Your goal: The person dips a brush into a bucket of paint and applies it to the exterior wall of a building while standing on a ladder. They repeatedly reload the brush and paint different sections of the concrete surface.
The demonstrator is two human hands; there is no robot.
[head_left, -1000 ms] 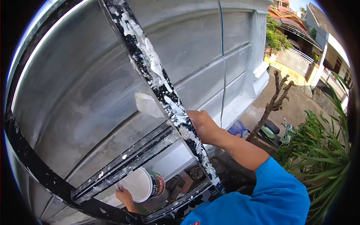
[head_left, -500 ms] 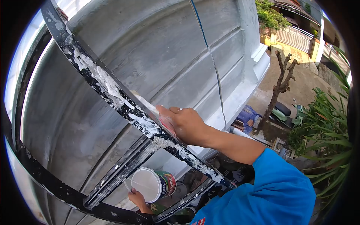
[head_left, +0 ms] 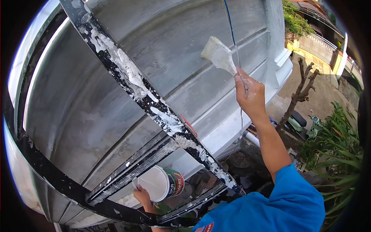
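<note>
My right hand (head_left: 250,92) is closed round the handle of a wide paintbrush (head_left: 219,55), whose pale bristles point up and left in front of the grey wall (head_left: 174,46). Low in the view, my left hand (head_left: 142,195) grips the rim or handle of a white paint bucket (head_left: 152,183) with a dark printed label. Between me and the wall stands a black ladder (head_left: 127,73), its rail splashed with white paint. A small red object (head_left: 188,124) shows just beyond the rail.
A thin cable (head_left: 234,34) hangs down the wall. White ledges (head_left: 220,135) edge the wall's lower right. Down below are a bare-branched tree (head_left: 297,96), a green scooter (head_left: 299,121), leafy plants (head_left: 336,154) and a gate (head_left: 317,48).
My right hand has moved up and right, away from the ladder rail, bringing the brush into full view. The ladder appears shifted slightly right. My left hand stays at the bucket.
</note>
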